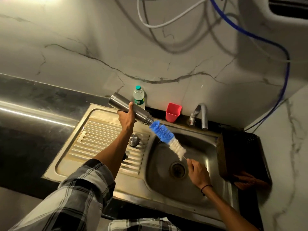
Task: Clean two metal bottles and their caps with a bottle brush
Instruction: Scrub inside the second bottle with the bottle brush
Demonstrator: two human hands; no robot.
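The left hand (126, 118) grips the metal bottle (130, 108) tilted mouth-down over the sink (196, 194), likely so it drains; the right hand (197, 172) pinches the bottle brush (167, 138), its tip at the mouth.

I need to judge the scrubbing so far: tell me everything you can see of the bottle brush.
The bottle brush has a thick bristle head, blue at the tip half and white nearer the handle, on a thin wire stem. It slants over the sink, its blue tip at the open mouth of the metal bottle. The right hand pinches the stem; most bristles remain outside.
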